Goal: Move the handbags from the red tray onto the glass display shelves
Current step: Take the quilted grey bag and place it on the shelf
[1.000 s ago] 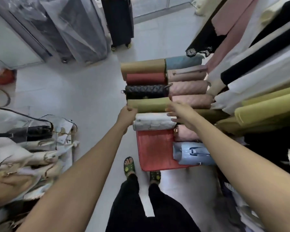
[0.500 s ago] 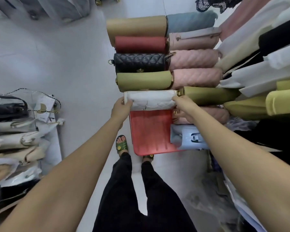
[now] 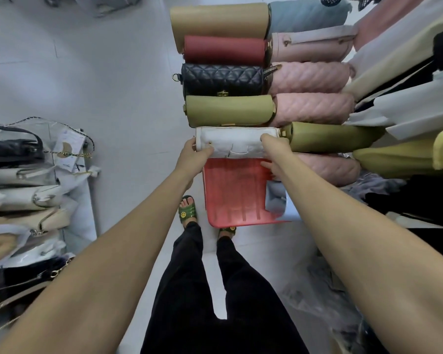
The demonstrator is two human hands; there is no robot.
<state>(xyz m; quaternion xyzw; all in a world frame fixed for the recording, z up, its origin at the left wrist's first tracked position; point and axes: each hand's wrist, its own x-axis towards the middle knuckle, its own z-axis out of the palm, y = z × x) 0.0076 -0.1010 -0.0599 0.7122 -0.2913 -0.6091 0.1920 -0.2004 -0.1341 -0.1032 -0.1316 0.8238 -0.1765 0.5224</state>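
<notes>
White handbag (image 3: 237, 143) still over red tray (image 3: 230, 195), left hand (image 3: 192, 159) and right hand (image 3: 275, 152) now clasping its ends

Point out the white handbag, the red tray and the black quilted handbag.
white handbag (image 3: 238, 137): head view, on its front face between the two hands.
red tray (image 3: 230, 195): head view, on the bare ribbed floor.
black quilted handbag (image 3: 223, 77): head view, on the middle of its quilted face.

Black trousers (image 3: 189, 290), green smiley-faced sandals (image 3: 187, 210).
</notes>
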